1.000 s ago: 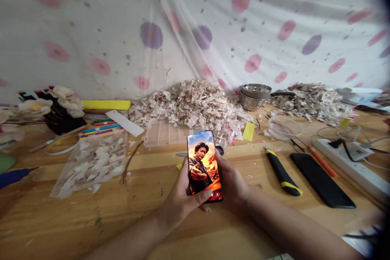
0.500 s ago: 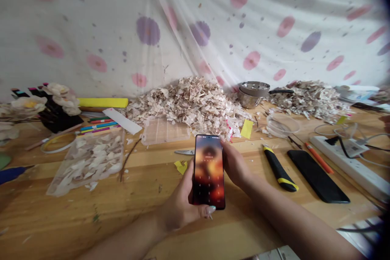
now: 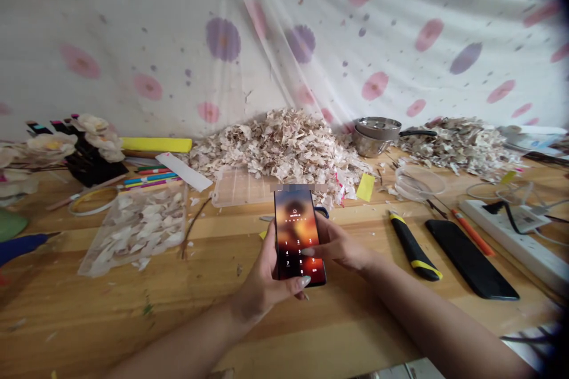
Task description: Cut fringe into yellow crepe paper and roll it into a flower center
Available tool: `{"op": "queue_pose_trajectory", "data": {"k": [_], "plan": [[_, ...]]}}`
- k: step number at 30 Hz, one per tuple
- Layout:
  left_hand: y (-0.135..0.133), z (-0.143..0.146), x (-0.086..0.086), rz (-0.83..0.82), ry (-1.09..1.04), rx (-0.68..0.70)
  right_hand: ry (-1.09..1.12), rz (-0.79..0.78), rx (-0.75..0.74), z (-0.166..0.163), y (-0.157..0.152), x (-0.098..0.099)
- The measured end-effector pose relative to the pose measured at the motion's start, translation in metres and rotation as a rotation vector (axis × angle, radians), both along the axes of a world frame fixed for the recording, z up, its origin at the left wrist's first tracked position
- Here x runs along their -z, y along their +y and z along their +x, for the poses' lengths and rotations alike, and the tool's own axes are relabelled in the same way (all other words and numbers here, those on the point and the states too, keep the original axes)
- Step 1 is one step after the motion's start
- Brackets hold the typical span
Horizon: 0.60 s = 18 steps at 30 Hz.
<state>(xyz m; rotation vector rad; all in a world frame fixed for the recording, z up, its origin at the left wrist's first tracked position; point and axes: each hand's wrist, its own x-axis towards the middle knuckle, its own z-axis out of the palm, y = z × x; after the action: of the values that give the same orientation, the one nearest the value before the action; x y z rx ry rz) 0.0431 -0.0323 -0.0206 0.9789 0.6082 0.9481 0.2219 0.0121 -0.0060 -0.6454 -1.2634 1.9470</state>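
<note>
My left hand (image 3: pixel 267 284) is wrapped round the lower half of a smartphone (image 3: pixel 297 231), held upright over the wooden table (image 3: pixel 178 308). The screen shows a number keypad on a blurred orange background. My right hand (image 3: pixel 342 244) grips the phone's right edge, its thumb lying across the lower right of the screen. Scissors with a dark handle (image 3: pixel 320 211) lie on the table just behind the phone, mostly hidden by it.
A big heap of pale shavings (image 3: pixel 280 151) fills the table's back, a second heap (image 3: pixel 457 142) at right. Metal bowls (image 3: pixel 376 133), a clear tray (image 3: pixel 240 189), a bag of shavings (image 3: pixel 137 228), a black-yellow knife (image 3: pixel 413 246), a black phone (image 3: pixel 471 257) and a power strip (image 3: pixel 511 237) lie around.
The phone's screen went from a picture of a person to a dim lock screen, then to a number keypad. My right thumb has moved onto the screen.
</note>
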Motion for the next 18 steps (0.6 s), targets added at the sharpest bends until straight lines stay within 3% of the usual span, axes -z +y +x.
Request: {"op": "queue_pose_trajectory", "data": {"k": [18], "plan": [[-0.0007,0.0016,-0.0003,-0.007,-0.005,-0.014,0.005,0.027,-0.005,-0.0003,-0.0020,-0.0025]]}}
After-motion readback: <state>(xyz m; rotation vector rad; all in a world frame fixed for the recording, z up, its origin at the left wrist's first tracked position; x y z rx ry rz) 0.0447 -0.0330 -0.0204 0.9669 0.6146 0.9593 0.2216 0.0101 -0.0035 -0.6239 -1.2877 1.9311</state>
